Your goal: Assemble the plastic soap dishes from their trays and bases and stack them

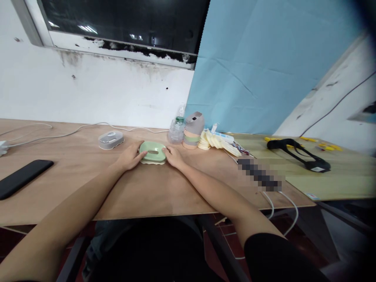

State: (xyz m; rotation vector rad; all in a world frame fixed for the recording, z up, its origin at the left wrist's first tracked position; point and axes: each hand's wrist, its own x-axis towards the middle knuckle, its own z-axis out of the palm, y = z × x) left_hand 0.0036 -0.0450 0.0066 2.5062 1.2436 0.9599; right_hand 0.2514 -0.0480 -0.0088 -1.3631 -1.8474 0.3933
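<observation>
A pale green, rounded plastic case [152, 152] lies flat on the wooden table [147, 192], with a slot on its top. My left hand [131, 156] grips its left side, thumb on top and fingers curled against the edge. My right hand [173, 156] holds its right side the same way. Both arms reach forward from the near edge.
A grey case [111, 139] with a white cable sits behind and to the left. To the right stand a clear bottle [176, 129], a stack of coloured cases [193, 131] and cream-coloured pieces [213, 140]. A black phone [22, 177] lies far left; a black strap [299, 153] far right.
</observation>
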